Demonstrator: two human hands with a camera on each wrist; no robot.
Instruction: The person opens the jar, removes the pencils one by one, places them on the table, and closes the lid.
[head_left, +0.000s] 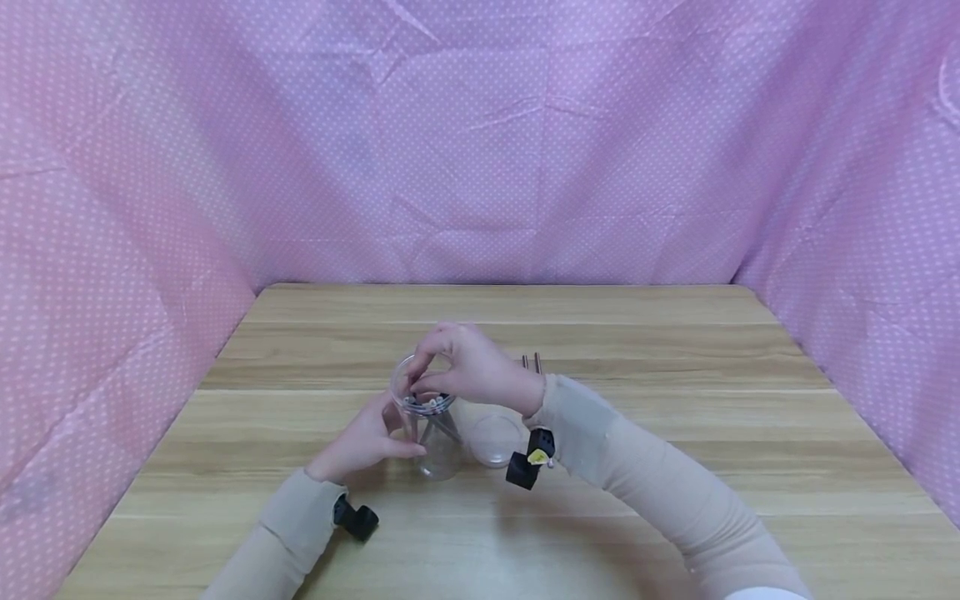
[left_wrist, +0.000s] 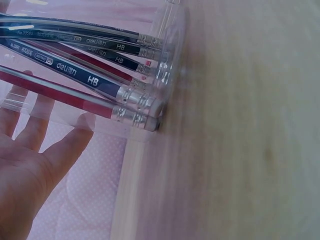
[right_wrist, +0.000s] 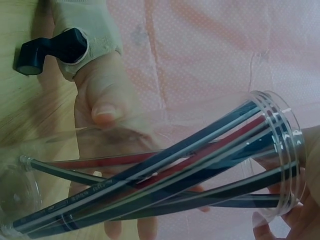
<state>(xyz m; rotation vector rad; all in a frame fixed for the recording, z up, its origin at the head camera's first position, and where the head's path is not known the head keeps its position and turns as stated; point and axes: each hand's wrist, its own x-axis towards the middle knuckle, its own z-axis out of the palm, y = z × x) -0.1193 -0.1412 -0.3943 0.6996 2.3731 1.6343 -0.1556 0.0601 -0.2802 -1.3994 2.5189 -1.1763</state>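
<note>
A clear plastic jar (head_left: pixel 441 454) stands on the table with several dark and red pencils (right_wrist: pixel 150 175) leaning inside. Their silver-banded eraser ends (left_wrist: pixel 132 102) are down at the jar's base. My left hand (head_left: pixel 372 440) grips the jar from the left, thumb across its near side and fingers behind it. Over the mouth, my right hand (head_left: pixel 471 367) bends down, thumb and fingertips at the rim beside the upper pencil ends. I cannot tell whether those fingertips pinch a pencil.
A clear round lid (head_left: pixel 497 440) lies on the wooden table (head_left: pixel 675 492) just right of the jar. Two pencils (head_left: pixel 537 363) show beyond my right wrist, partly hidden by it. A pink dotted cloth (head_left: pixel 525 167) hangs around the back and sides.
</note>
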